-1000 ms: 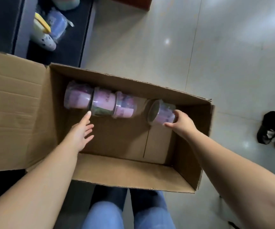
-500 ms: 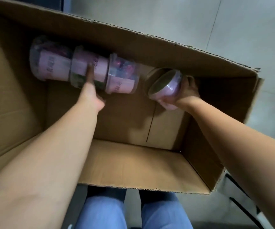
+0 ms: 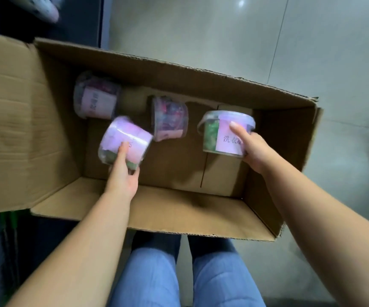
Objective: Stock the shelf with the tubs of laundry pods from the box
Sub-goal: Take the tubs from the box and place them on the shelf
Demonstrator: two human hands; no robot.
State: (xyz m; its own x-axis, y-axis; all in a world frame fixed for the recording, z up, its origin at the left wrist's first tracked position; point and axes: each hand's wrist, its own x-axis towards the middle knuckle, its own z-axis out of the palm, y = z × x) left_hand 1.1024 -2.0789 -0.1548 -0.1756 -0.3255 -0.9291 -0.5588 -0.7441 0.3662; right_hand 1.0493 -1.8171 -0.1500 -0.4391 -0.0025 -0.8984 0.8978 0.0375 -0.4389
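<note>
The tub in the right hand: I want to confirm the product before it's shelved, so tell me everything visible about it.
The tub is a round, clear plastic pot with a rimmed clear lid and a pink label bearing dark characters; green contents show through its wall. It is upright, slightly tilted, in the right part of the cardboard box. The right hand grips its side, thumb across the label.

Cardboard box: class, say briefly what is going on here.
A person is taking tubs of laundry pods from the cardboard box. The left hand grips a tilted tub; the right hand holds an upright tub. A far-left tub and a middle tub lie on their sides inside.
</note>
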